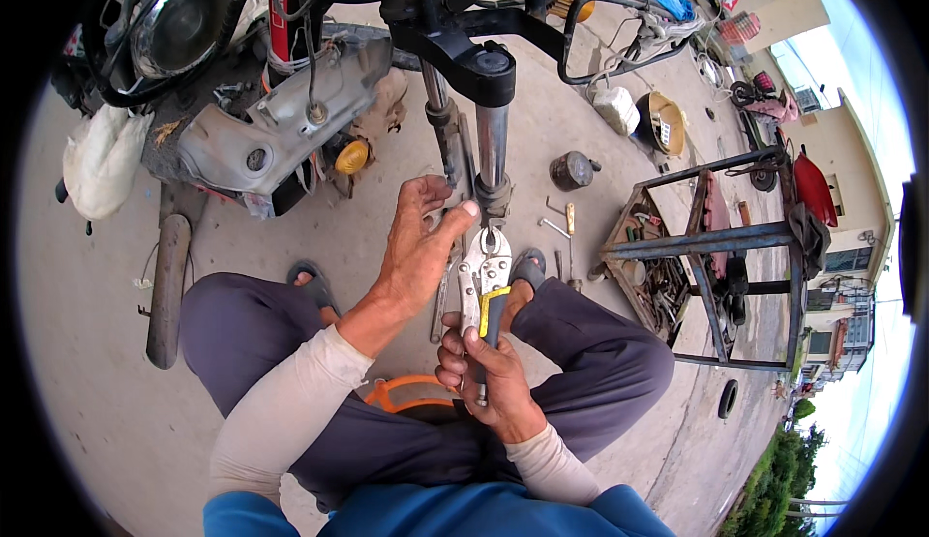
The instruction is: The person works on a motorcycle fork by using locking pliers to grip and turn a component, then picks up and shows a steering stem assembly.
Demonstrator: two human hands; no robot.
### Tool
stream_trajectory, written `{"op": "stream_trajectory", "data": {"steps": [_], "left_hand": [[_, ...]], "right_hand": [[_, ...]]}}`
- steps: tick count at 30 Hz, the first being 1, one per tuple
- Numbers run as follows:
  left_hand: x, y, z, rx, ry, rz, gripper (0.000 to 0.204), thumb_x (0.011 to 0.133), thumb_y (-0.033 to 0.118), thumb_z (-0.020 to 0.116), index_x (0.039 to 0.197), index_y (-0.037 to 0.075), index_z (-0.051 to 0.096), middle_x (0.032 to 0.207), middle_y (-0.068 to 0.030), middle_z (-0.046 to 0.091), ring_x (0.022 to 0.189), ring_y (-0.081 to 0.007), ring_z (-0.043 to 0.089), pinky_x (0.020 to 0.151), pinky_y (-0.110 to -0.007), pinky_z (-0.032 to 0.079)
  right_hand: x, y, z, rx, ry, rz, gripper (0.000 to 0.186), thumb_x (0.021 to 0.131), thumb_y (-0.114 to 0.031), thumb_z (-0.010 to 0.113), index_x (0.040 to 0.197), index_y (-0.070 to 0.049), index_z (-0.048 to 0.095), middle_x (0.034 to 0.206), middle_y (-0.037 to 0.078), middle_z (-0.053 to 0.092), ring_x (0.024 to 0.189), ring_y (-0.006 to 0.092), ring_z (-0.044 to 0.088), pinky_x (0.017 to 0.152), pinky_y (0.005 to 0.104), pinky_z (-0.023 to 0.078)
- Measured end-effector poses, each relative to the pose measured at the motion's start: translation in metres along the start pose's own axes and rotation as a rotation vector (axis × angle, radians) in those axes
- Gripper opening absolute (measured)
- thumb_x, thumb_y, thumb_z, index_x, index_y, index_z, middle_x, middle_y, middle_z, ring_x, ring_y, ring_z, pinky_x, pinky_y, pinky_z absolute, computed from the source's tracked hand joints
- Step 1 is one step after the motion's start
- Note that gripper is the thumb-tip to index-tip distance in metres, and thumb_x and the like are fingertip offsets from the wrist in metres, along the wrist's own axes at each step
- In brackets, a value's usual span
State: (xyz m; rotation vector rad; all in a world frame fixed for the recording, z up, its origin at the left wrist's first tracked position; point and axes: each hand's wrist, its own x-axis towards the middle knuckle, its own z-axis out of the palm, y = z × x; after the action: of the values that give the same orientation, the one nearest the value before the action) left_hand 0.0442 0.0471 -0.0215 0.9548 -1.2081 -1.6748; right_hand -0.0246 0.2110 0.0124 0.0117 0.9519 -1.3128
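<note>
My right hand [501,387] grips locking pliers [494,281] by their dark and yellow handles. The pliers' jaws point away from me, at the lower part of a motorcycle fork leg [492,145]; whether they bite on it I cannot tell. My left hand [411,247] is raised just left of the pliers, its fingers bent and its thumb held apart, with nothing seen in it. Its fingertips are close to the second, thinner-looking fork leg [438,102]; contact is unclear. Both legs hang from a black fork clamp [484,73].
A scuffed grey body panel [281,116] and a headlight [184,24] are at the far left. Beyond my right foot lie a screwdriver [570,218] and other hand tools, with a dark can [572,170]. A metal-framed tool stand [706,242] is on the right.
</note>
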Motion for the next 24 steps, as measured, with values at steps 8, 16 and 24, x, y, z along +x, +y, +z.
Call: {"op": "stream_trajectory", "data": {"steps": [8, 16, 24], "left_hand": [[0.064, 0.023, 0.008, -0.004, -0.536, 0.037, 0.062, 0.084, 0.032, 0.072, 0.131, -0.003, 0.052, 0.126, -0.0145, 0.059, 0.115, -0.0190, 0.056, 0.101, -0.033, 0.043], [0.085, 0.004, 0.027, -0.052, -0.542, 0.087, 0.044, 0.077, 0.033, 0.071, 0.107, 0.002, 0.070, 0.104, -0.0097, 0.070, 0.100, -0.0174, 0.063, 0.092, -0.033, 0.047], [0.081, -0.011, 0.047, -0.279, -0.364, 0.100, 0.022, 0.080, 0.020, 0.064, 0.070, 0.000, 0.061, 0.065, -0.0094, 0.063, 0.069, -0.0200, 0.064, 0.071, -0.034, 0.051]], "right_hand": [[-0.001, -0.004, -0.004, -0.008, 0.010, 0.014, 0.029, 0.098, -0.026, 0.063, 0.113, -0.003, 0.054, 0.080, 0.002, 0.048, 0.067, 0.0134, 0.044, 0.058, 0.0283, 0.038], [-0.012, -0.041, -0.017, -0.056, -0.073, 0.140, 0.026, 0.098, -0.025, 0.062, 0.110, -0.003, 0.054, 0.079, 0.001, 0.046, 0.065, 0.0133, 0.042, 0.058, 0.0284, 0.039], [-0.017, -0.065, -0.029, -0.092, -0.063, 0.224, 0.026, 0.099, -0.024, 0.060, 0.112, -0.002, 0.054, 0.080, 0.002, 0.046, 0.067, 0.0133, 0.042, 0.057, 0.0275, 0.037]]}}
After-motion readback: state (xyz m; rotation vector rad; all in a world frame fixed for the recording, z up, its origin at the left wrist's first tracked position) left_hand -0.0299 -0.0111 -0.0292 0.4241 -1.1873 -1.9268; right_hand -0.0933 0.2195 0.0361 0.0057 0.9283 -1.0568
